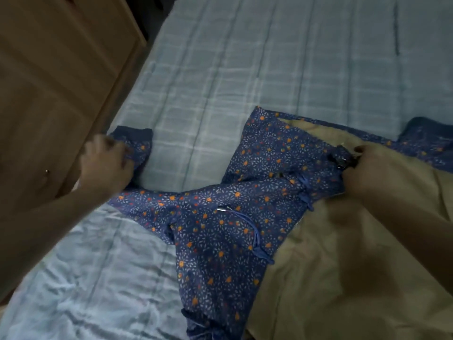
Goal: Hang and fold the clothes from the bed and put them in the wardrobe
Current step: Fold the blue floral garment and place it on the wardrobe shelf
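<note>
I look down from the head camera at a bed covered by a pale blue checked quilt [220, 69]. A dark blue jacket printed with small orange and white flowers [232, 217] lies opened out flat on the quilt, filling the view from the centre toward five o'clock. Its plain tan lining [331, 278] faces up across the four o'clock area.

My left hand [105, 163], at nine o'clock, has its grip clenched around the end of the jacket's sleeve [137, 153], just beside the dark ribbed cuff [132, 132]. The sleeve runs from that hand down and across toward the jacket's body at the centre, lying on the quilt.

My right hand [362, 168], at three o'clock, has its grip grasping the jacket's front edge where the printed cloth meets the lining, touching a small dark metal fastener [342, 161]. The fingers are curled into the cloth; the picture is blurred there, so I cannot tell finer detail.

Blue drawstring cords [255, 231] with a metal tip lie on the printed cloth near the centre.

A brown wooden wardrobe [56, 69] stands against the bed's edge at ten o'clock, with a small metal knob [47, 171] near my left forearm.
</note>
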The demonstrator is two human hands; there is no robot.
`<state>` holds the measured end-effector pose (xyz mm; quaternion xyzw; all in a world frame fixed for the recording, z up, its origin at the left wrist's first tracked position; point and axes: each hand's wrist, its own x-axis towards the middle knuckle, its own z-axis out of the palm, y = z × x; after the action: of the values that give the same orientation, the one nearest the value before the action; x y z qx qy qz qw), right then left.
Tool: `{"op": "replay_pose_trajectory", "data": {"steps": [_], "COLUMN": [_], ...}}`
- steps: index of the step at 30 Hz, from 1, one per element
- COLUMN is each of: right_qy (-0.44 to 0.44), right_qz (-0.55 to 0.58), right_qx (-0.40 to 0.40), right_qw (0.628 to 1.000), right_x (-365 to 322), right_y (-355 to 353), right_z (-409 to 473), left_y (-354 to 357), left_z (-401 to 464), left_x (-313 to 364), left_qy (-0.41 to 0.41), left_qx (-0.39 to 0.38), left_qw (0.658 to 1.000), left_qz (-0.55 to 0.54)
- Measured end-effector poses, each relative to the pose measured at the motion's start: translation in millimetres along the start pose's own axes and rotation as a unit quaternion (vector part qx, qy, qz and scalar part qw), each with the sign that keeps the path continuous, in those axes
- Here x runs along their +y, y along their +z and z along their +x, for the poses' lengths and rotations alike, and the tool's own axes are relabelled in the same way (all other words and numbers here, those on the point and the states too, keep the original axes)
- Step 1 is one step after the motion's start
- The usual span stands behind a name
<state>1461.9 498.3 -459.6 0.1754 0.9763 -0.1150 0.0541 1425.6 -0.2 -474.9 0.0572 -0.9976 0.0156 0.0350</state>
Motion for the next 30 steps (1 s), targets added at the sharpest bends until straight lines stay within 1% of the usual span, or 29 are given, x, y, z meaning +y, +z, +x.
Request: {"op": "replay_pose_trajectory", "data": {"steps": [1,2,3,4,5,7,8,9,10,11,12,13,14,15,17,19,22,24,26,27,29,30], "right_qy": [0.032,0.058,0.087,0.117,0.137,0.135,0.129,0.128,0.129,0.137,0.152,0.171,0.183,0.188,0.191,0.198,0.18,0.172,0.192,0.212,0.239,0.225], "right_qz": [0.024,0.056,0.095,0.134,0.161,0.183,0.21,0.267,0.334,0.383,0.415,0.435,0.444,0.436,0.395,0.332,0.227,0.176,0.19,0.229,0.328,0.345], "right_qx": [-0.016,-0.036,-0.057,-0.075,-0.08,-0.075,-0.045,0.002,0.062,0.127,0.179,0.208,0.22,0.217,0.19,0.15,0.102,0.077,0.059,0.046,0.026,0.023], "right_qw": [0.999,0.996,0.99,0.981,0.974,0.971,0.968,0.955,0.932,0.905,0.879,0.859,0.849,0.853,0.878,0.91,0.951,0.966,0.961,0.949,0.914,0.911], "right_x": [-1.7,-5.1,-5.4,-3.4,0.0,4.2,4.7,5.4,4.7,5.2,6.1,9.6,12.7,17.2,22.4,25.2,26.9,26.3,25.9,25.8,31.4,31.8], "right_y": [2.0,4.1,9.3,14.7,20.3,24.5,25.2,26.0,24.8,24.1,22.8,24.1,25.6,30.4,39.6,50.3,70.2,76.4,75.4,72.0,62.5,54.9], "right_z": [1.5,3.0,6.7,12.1,18.6,29.5,34.7,40.1,45.7,53.3,60.1,68.8,77.0,85.4,97.7,108.8,116.8,117.5,122.9,125.0,123.8,114.0], "left_y": [-0.3,0.7,6.8,9.8,13.1,20.6,22.4,24.9,27.8,32.4,38.0,45.4,53.7,59.7,69.6,79.4,88.4,93.8,91.0,84.6,72.2,64.2], "left_z": [6.1,13.8,24.3,34.1,41.7,55.7,63.4,70.0,76.5,82.0,85.5,89.0,93.0,95.3,97.4,99.6,98.4,99.4,102.6,102.2,95.9,87.4], "left_x": [25.8,54.7,78.9,107.5,135.2,186.9,210.6,231.6,247.6,260.4,268.7,272.3,271.2,267.6,259.0,256.4,258.3,258.3,258.2,258.1,257.0,252.9], "left_qy": [0.068,0.112,0.131,0.145,0.156,0.204,0.249,0.307,0.363,0.409,0.431,0.424,0.394,0.353,0.284,0.264,0.253,0.243,0.237,0.232,0.229,0.234], "left_qx": [-0.004,-0.038,-0.072,-0.088,-0.095,-0.086,-0.084,-0.096,-0.128,-0.169,-0.213,-0.238,-0.241,-0.233,-0.212,-0.185,-0.171,-0.174,-0.2,-0.218,-0.227,-0.205], "left_qw": [0.996,0.985,0.97,0.956,0.946,0.93,0.921,0.908,0.895,0.882,0.874,0.874,0.884,0.9,0.925,0.936,0.945,0.949,0.947,0.946,0.946,0.947], "left_qz": [-0.062,-0.127,-0.192,-0.238,-0.268,-0.294,-0.287,-0.267,-0.225,-0.161,-0.077,0.009,0.074,0.109,0.134,0.142,0.114,0.096,0.081,0.064,-0.016,-0.075]}}
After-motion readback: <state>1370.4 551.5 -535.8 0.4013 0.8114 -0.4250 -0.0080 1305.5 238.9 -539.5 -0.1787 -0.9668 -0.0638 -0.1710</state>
